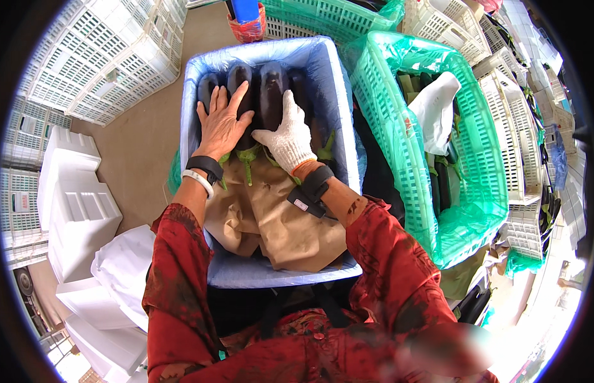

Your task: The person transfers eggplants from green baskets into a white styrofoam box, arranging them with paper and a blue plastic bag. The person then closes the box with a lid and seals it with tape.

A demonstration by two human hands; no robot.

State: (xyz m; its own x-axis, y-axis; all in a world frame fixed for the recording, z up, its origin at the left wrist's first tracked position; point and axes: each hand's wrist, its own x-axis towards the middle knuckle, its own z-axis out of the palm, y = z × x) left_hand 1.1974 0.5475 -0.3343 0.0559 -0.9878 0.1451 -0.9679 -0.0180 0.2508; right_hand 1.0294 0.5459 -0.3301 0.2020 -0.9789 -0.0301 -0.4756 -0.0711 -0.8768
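Several dark eggplants (271,95) lie side by side in the far half of a crate (344,110) lined with blue plastic film. Their green stems point towards me. My left hand (223,117), bare, rests flat with fingers spread over the eggplants on the left. On my right hand (288,136) is a white knitted glove; its thumb and forefinger are apart, pressing on the eggplants right of the middle. Crumpled brown paper (297,225) covers the near half of the crate and reaches under the stems. What lies beneath the paper is hidden.
To the right stands a green-lined crate (381,124) with eggplants and white paper (436,115). White plastic crates (105,52) are stacked at the far left, above white foam boxes (79,186). More crates (510,139) of eggplants line the right side.
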